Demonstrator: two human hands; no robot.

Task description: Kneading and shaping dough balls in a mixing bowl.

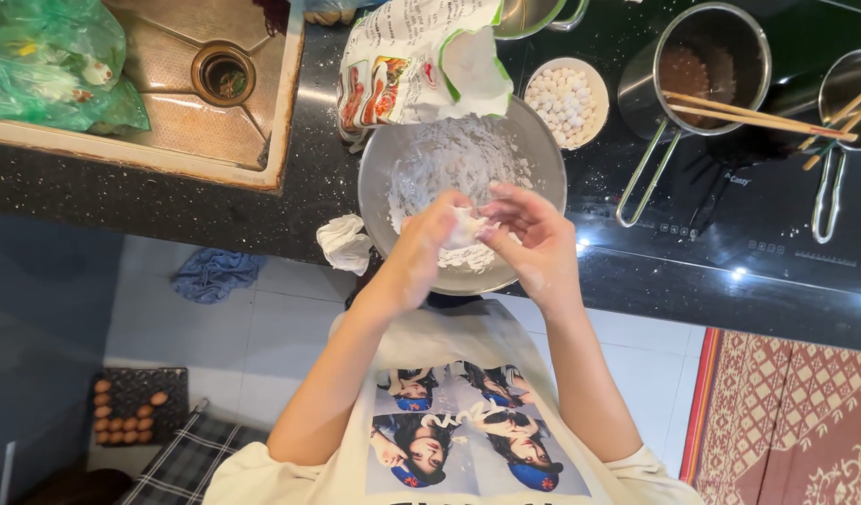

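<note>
— Where do we see the dough?

— The white dough lump (pixel 468 227) sits over the steel mixing bowl (pixel 384 168), pinched between both hands. Our left hand (pixel 429 241) has its grip closed on it; our right hand (pixel 529 234) presses it with curled fingers.

— What's near the bowl?

— A flour bag (pixel 402 65) behind it, and a small bowl of white dough balls (pixel 566 101) just beside it on the bench (pixel 290 201).

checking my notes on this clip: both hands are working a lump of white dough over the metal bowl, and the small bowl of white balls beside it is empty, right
Not quite. The small bowl is not empty: the head view shows it full of little white balls. The rest holds: left hand and right hand work the dough over the metal bowl.
</note>
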